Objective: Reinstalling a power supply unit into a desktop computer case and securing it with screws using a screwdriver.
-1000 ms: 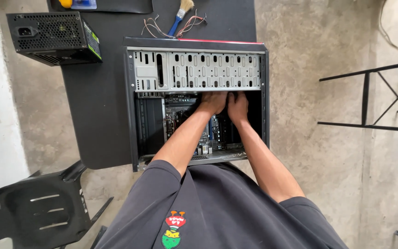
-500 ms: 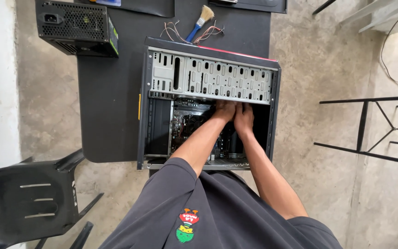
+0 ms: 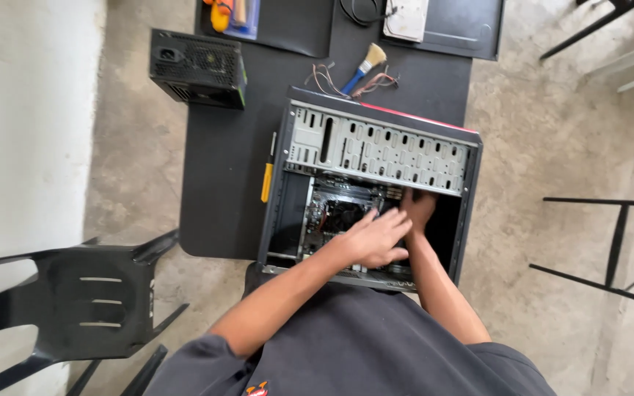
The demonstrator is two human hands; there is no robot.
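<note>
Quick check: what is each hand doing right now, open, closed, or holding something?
Left hand: open, fingers spread inside the open computer case, holding nothing visible.
Right hand: deeper inside the case, fingers hidden; grip cannot be told.

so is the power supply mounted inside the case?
No. The power supply sits outside on the black mat, left of and beyond the open case.

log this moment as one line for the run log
left hand inside open computer case, over motherboard | right hand inside case beside it | screwdriver left of case | brush behind
</note>
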